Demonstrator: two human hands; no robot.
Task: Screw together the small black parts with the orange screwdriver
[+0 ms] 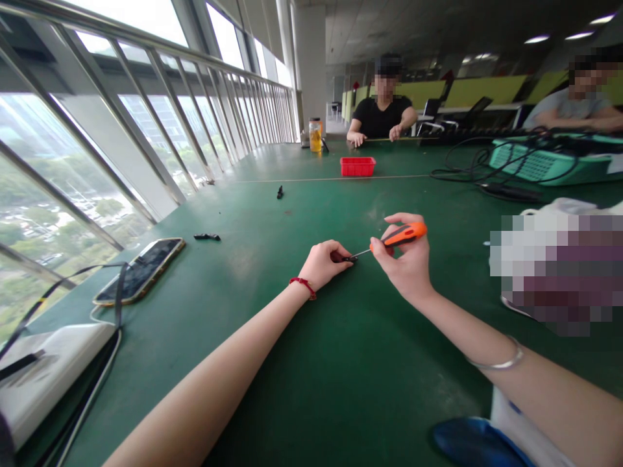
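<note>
My right hand [406,263] is closed around the orange and black handle of a screwdriver [400,237]. Its thin metal shaft points left, and the tip meets a small black part [346,258]. That part is pinched low at the tabletop between the thumb and fingers of my left hand [326,263], which cover much of it. What kind of part it is, I cannot make out. Two other small black pieces lie on the green table: one piece [207,237] to the left of my left hand, another piece [280,192] farther back.
A phone [141,271] and a white power strip [58,370] with cables are on the left. A red bin [357,167] and a jar [315,136] stand toward the back. A teal basket [530,162] with black cables is at right. Across the table sits a person [384,113].
</note>
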